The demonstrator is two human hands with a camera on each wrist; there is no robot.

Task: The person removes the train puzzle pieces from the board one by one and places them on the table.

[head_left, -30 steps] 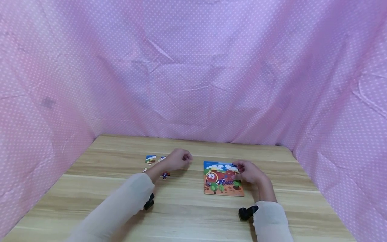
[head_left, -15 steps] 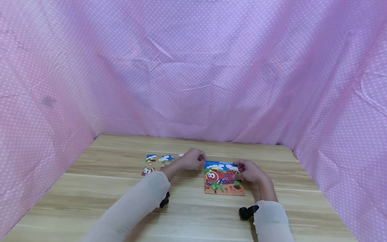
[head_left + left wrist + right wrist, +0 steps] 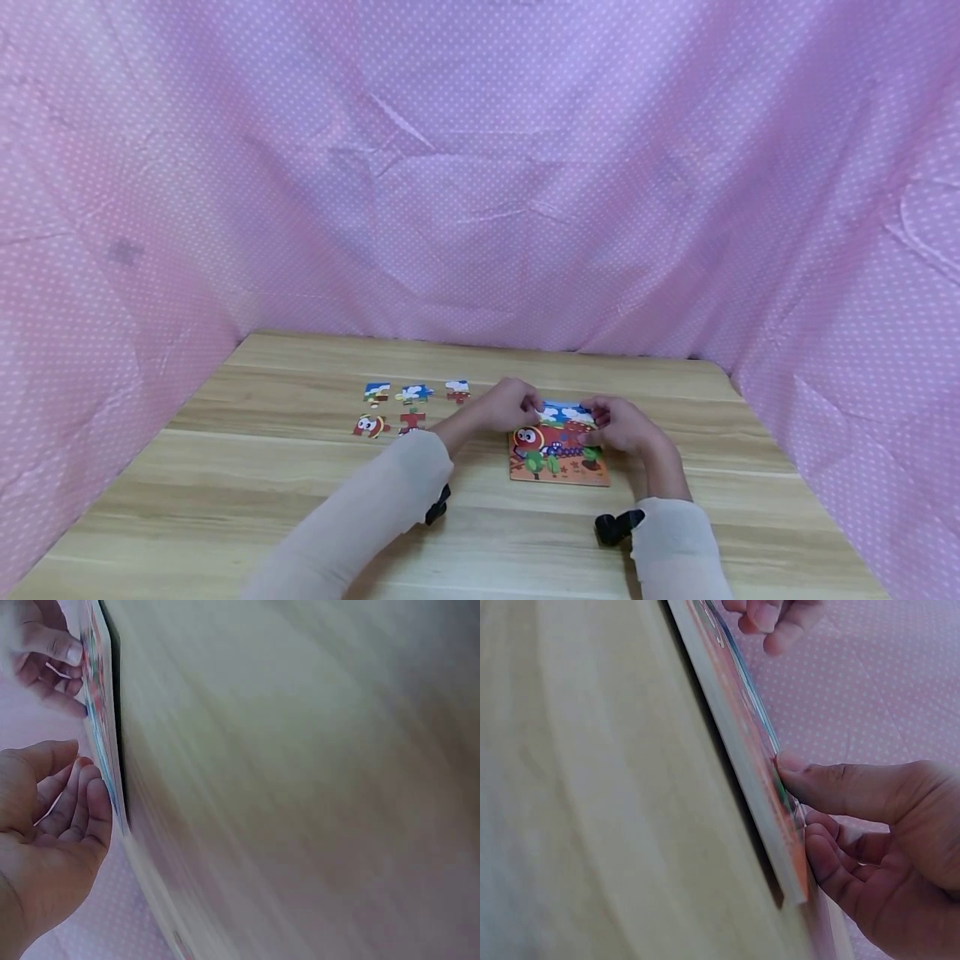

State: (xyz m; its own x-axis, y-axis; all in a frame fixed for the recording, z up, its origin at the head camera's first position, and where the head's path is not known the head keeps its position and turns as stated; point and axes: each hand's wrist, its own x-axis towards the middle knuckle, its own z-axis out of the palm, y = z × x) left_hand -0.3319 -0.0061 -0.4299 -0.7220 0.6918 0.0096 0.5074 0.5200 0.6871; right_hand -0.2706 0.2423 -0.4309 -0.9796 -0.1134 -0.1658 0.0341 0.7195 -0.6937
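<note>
A square picture puzzle (image 3: 558, 467) with a red cartoon caterpillar lies flat on the table. My right hand (image 3: 618, 427) holds its upper right side; in the right wrist view the thumb (image 3: 832, 784) is on the printed face and the other fingers are at the edge. My left hand (image 3: 512, 406) is over the puzzle's upper left corner, with loosely bent fingers. Nothing shows clearly between those fingers in the left wrist view. Several loose jigsaw pieces, among them one with an eye (image 3: 371, 427) and one with clouds (image 3: 457, 390), lie to the left.
The wooden table (image 3: 225, 483) runs back to a pink dotted cloth (image 3: 480, 208) that hangs behind and on both sides. A black wrist camera (image 3: 618, 527) sits at the right cuff, and another (image 3: 438, 504) at the left.
My left hand has moved right, from beside the loose pieces to the puzzle's upper left corner, uncovering those pieces. The right hand has stayed at the puzzle's right side.
</note>
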